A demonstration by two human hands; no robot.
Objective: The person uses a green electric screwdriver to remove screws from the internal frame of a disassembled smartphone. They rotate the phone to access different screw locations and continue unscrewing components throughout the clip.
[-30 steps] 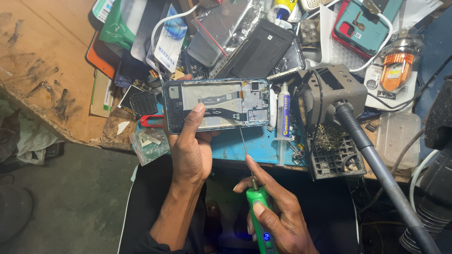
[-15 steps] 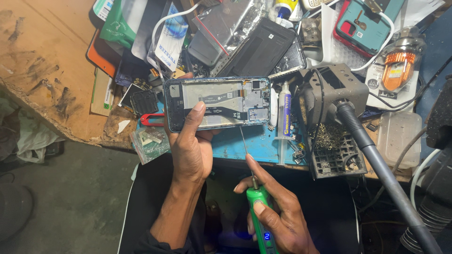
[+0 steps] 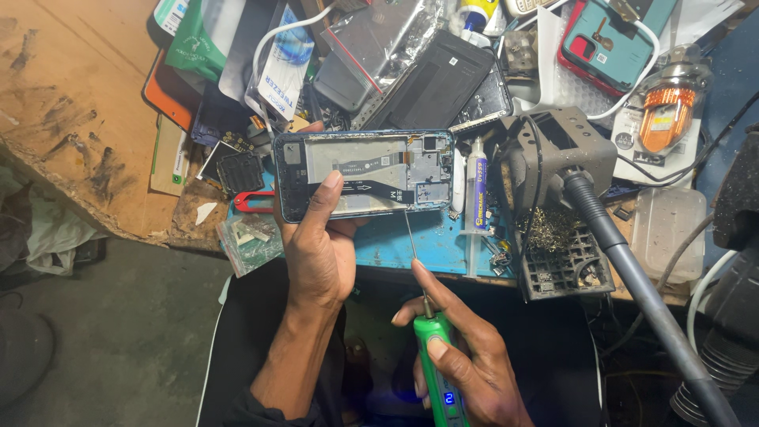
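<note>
So the left hand (image 3: 320,253) is gripping an opened smartphone (image 3: 364,174) right in the middle of the frame, thumb lying across the exposed back and the other fingers wrapping behind it, holding it sideways just above the front edge of the bench. The phone's back cover is off, so it's showing a blue frame, a flat metal shield plate, a black ribbon flex cable running across, and a little board section by the camera end on the right. Lower center, the right hand (image 3: 466,364) is closing around a green electric screwdriver (image 3: 435,364), a chunky plastic pen shape with a small glowing display near the bottom, and its thin steel bit is pointing up with the tip sitting at the lower edge of the phone. Underneath is a scuffed blue work mat (image 3: 411,245). Just right of the phone a clear syringe (image 3: 475,198) with a printed label is lying upright in the frame, and next to that a boxy grey soldering iron stand (image 3: 553,158) with brassy wire wool and a thick grey hose running off to the lower right. Upper right there's a teal phone case (image 3: 609,39), and the left side is bare, stained wood bench (image 3: 71,119).
</note>
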